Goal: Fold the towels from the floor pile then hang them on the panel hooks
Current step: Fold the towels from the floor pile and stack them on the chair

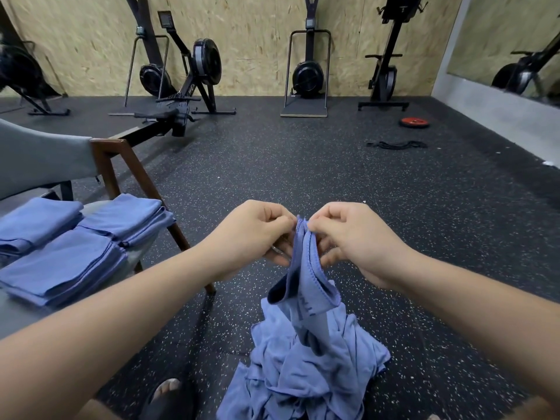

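Observation:
A blue towel hangs between my two hands above the floor pile of blue towels. My left hand pinches the towel's top edge from the left, and my right hand pinches the same edge from the right, fingertips almost meeting. The towel's lower part droops onto the crumpled pile. Three stacks of folded blue towels lie on the grey seat of a chair at the left. No panel hooks are in view.
Black speckled rubber floor stretches ahead. A rowing machine and other exercise machines stand along the wooden back wall. A red weight plate and a black band lie at right. My sandalled foot is at the bottom.

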`<act>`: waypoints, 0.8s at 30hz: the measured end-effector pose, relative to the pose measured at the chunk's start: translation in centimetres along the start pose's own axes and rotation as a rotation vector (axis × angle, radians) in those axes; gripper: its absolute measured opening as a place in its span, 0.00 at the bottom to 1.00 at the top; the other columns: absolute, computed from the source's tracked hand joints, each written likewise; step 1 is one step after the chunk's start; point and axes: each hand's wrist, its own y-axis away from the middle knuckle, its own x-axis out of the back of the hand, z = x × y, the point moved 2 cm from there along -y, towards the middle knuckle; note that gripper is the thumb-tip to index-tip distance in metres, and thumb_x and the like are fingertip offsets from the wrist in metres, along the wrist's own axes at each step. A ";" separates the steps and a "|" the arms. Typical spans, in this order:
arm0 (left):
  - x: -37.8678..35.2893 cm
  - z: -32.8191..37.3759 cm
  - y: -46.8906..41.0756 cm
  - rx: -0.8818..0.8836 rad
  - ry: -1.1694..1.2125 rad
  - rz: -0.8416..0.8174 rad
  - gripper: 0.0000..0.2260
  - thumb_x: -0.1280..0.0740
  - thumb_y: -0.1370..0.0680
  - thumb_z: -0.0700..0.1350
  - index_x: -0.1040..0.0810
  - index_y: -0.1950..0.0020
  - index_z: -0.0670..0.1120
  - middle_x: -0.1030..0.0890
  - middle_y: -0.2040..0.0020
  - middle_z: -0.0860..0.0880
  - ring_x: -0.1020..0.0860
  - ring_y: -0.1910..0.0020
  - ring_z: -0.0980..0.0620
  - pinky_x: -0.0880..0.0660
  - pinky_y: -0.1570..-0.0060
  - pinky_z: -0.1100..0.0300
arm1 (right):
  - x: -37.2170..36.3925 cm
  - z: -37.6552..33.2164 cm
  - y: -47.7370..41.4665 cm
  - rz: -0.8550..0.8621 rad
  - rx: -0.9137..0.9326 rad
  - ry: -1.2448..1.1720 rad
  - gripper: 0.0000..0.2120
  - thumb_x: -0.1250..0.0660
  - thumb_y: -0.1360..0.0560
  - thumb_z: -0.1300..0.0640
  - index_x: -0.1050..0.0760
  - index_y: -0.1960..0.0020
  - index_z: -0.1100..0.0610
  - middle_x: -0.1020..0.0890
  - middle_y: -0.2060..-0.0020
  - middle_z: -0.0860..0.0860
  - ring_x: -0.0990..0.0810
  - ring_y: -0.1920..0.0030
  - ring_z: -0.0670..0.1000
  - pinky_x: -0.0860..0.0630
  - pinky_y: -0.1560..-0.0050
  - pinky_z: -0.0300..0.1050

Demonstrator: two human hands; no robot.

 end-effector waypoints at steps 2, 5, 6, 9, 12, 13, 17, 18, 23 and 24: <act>0.0 0.2 0.2 -0.040 -0.082 -0.011 0.07 0.33 0.15 0.38 0.15 0.46 0.40 0.12 0.56 0.43 0.12 0.58 0.47 0.14 0.59 0.54 | 0.1 0.0 0.0 -0.012 -0.029 -0.032 0.08 0.31 0.18 0.62 0.20 0.47 0.69 0.15 0.59 0.60 0.17 0.65 0.52 0.18 0.63 0.45; 0.0 0.0 0.2 -0.103 -0.203 0.015 0.02 0.28 0.17 0.40 0.14 0.48 0.44 0.12 0.59 0.46 0.12 0.60 0.45 0.14 0.60 0.51 | 0.0 0.0 0.1 -0.032 -0.061 -0.064 0.07 0.38 0.18 0.67 0.23 0.44 0.70 0.17 0.58 0.63 0.16 0.65 0.54 0.16 0.63 0.46; 0.1 0.0 0.1 -0.123 -0.244 0.033 0.03 0.27 0.18 0.41 0.14 0.49 0.46 0.12 0.60 0.48 0.13 0.62 0.45 0.14 0.62 0.51 | 0.0 0.0 0.1 -0.038 -0.070 -0.087 0.08 0.41 0.18 0.69 0.24 0.42 0.68 0.17 0.58 0.64 0.15 0.65 0.55 0.15 0.61 0.48; 0.2 -0.1 -0.2 -0.193 -0.343 0.079 0.05 0.27 0.18 0.44 0.13 0.50 0.53 0.13 0.61 0.53 0.17 0.65 0.56 0.20 0.62 0.58 | 0.0 -0.1 0.2 -0.085 -0.071 -0.128 0.10 0.36 0.18 0.70 0.26 0.38 0.62 0.15 0.57 0.64 0.14 0.63 0.54 0.13 0.55 0.53; 0.3 0.0 -0.3 -0.235 -0.405 0.090 0.06 0.27 0.18 0.45 0.13 0.50 0.56 0.14 0.59 0.57 0.19 0.60 0.60 0.23 0.54 0.58 | 0.0 -0.1 0.2 -0.118 -0.021 -0.095 0.10 0.29 0.19 0.68 0.23 0.39 0.64 0.13 0.56 0.64 0.15 0.62 0.51 0.15 0.59 0.45; 0.2 0.0 -0.3 -0.238 -0.409 0.086 0.06 0.28 0.18 0.44 0.13 0.50 0.55 0.14 0.59 0.57 0.19 0.60 0.59 0.23 0.53 0.58 | 0.1 -0.1 0.2 -0.105 -0.004 -0.076 0.09 0.28 0.19 0.67 0.22 0.40 0.65 0.13 0.57 0.63 0.15 0.62 0.51 0.16 0.60 0.44; -0.2 -0.1 0.0 -0.240 -0.307 0.010 0.07 0.28 0.22 0.40 0.16 0.48 0.52 0.15 0.57 0.54 0.20 0.59 0.57 0.22 0.52 0.52 | 0.5 0.1 -0.2 -0.063 0.051 0.017 0.06 0.27 0.20 0.66 0.21 0.43 0.64 0.14 0.61 0.62 0.16 0.64 0.54 0.18 0.65 0.45; -0.3 -0.1 0.2 -0.227 -0.261 -0.020 0.09 0.28 0.23 0.38 0.17 0.47 0.51 0.15 0.56 0.53 0.19 0.58 0.56 0.21 0.52 0.50 | 0.6 0.2 -0.2 -0.064 0.065 0.052 0.06 0.27 0.19 0.65 0.21 0.43 0.63 0.14 0.63 0.60 0.17 0.66 0.54 0.19 0.66 0.46; -0.3 -0.2 0.6 -0.251 -0.220 -0.054 0.15 0.28 0.23 0.34 0.21 0.43 0.52 0.17 0.51 0.48 0.16 0.51 0.39 0.19 0.49 0.36 | 1.2 0.5 -0.8 -0.072 0.157 0.318 0.04 0.25 0.20 0.54 0.15 0.51 0.54 0.17 0.66 0.52 0.22 0.66 0.47 0.24 0.63 0.47; -0.3 0.0 0.6 -0.267 -0.236 -0.035 0.15 0.27 0.23 0.35 0.21 0.43 0.53 0.17 0.51 0.49 0.16 0.52 0.39 0.19 0.49 0.37 | 1.3 0.4 -0.9 -0.063 0.199 0.381 0.05 0.25 0.20 0.52 0.16 0.53 0.52 0.17 0.64 0.52 0.23 0.65 0.46 0.24 0.60 0.47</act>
